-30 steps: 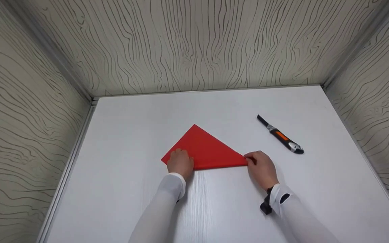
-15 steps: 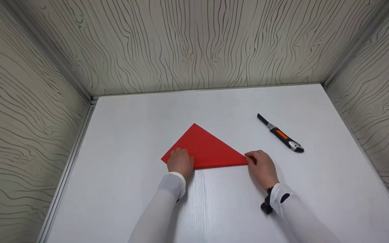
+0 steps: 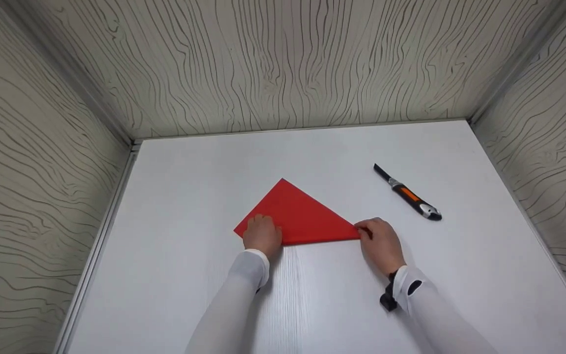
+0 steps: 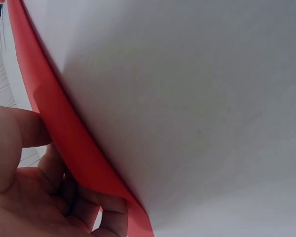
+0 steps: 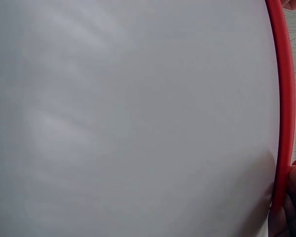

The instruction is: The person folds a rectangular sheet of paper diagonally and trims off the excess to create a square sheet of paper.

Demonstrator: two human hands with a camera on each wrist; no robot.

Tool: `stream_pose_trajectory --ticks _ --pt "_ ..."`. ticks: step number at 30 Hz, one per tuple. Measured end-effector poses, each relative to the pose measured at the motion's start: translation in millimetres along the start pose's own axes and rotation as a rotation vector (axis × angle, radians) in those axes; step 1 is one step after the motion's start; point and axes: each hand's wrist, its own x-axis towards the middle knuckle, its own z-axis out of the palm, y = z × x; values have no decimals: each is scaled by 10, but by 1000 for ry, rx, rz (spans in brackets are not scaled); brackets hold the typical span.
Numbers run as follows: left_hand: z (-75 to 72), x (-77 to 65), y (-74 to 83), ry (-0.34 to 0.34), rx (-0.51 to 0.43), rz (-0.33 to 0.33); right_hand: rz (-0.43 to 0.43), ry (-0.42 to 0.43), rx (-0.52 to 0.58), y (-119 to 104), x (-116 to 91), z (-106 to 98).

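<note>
Your left hand (image 3: 262,236) grips the folded red sheet (image 3: 305,214) toward its left end; your right hand (image 3: 382,246) pinches its right corner, so its long edge runs crosswise between them, neither hand nearer.

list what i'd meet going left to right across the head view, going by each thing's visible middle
Left hand → red sheet → right hand → black-and-orange knife.
</note>
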Motion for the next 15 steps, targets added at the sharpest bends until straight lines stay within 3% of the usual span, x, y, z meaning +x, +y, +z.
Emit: stream_pose_trajectory --ticks 15 --pt "-17 14 -2 -26 -5 0 3 -8 -14 -6 -8 1"
